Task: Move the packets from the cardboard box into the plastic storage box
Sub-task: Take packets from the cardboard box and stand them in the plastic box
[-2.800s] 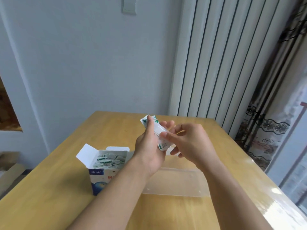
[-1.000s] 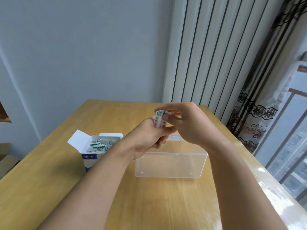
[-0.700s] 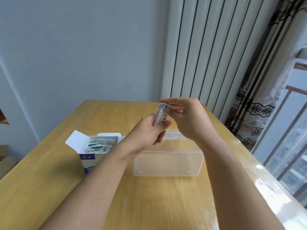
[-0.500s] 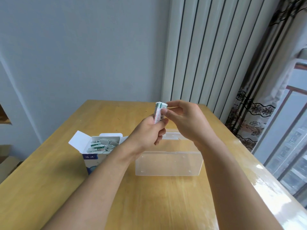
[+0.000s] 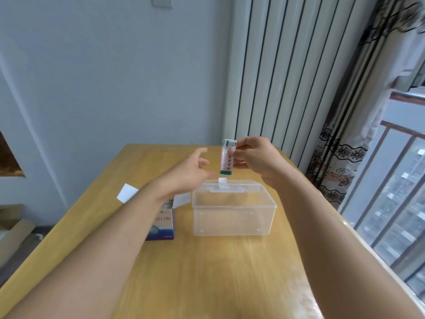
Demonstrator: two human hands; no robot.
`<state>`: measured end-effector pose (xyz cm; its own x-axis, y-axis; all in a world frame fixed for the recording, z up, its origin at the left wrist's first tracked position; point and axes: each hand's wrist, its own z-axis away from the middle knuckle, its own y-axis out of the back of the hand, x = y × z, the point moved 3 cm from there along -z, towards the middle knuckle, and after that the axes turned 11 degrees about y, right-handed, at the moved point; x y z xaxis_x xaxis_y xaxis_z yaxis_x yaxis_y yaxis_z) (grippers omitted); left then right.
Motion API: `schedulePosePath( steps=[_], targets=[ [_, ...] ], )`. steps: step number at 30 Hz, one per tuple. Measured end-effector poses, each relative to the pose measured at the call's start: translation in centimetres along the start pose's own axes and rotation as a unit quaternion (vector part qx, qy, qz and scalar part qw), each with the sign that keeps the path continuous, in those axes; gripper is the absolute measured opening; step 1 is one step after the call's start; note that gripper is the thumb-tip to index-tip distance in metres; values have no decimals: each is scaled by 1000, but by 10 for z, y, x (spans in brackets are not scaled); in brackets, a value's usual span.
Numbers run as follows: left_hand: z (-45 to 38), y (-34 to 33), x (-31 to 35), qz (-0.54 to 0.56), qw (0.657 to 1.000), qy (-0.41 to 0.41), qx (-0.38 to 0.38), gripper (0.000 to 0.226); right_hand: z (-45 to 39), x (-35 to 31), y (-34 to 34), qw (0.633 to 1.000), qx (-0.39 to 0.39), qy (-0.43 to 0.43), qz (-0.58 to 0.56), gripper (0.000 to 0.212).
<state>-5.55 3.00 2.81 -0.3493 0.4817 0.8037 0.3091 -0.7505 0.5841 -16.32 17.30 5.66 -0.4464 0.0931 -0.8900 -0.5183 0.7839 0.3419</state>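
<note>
My right hand (image 5: 255, 157) pinches a neat stack of white and green packets (image 5: 227, 157) upright, just above the far rim of the clear plastic storage box (image 5: 233, 217). That box stands open in the middle of the table, its lid tipped back behind it. My left hand (image 5: 192, 171) hovers with relaxed fingers beside the stack, apart from it and holding nothing. Under my left forearm stands the white and blue cardboard box (image 5: 163, 223) with its flaps up; its contents are hidden by the arm.
The wooden table (image 5: 207, 272) runs toward a grey wall. A white ribbed radiator (image 5: 287, 72) stands behind the far edge. A patterned curtain (image 5: 338, 157) and a window lie to the right. Cardboard sits on the floor at the left.
Both hands were squaring the packet stack together. My left hand has let go and drawn left, while my right hand holds the stack alone above the plastic box.
</note>
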Motion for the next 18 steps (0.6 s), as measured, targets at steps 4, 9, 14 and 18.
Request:
schedulePosePath(
  steps=[4, 9, 14, 18],
  targets=[
    [-6, 27, 1, -159, 987, -16, 14, 68, -3, 20, -25, 983, -96, -87, 132, 9],
    [-6, 20, -16, -432, 891, 67, -126, 116, 0, 58, -57, 946, -155, -188, 213, 18],
    [-16, 9, -26, -441, 884, 77, -133, 123, -3, 73, -76, 905, -242, -264, 230, 8],
    [-22, 8, -27, -452, 881, 74, -120, 137, -5, 80, -89, 890, -271, -294, 221, 10]
  ],
)
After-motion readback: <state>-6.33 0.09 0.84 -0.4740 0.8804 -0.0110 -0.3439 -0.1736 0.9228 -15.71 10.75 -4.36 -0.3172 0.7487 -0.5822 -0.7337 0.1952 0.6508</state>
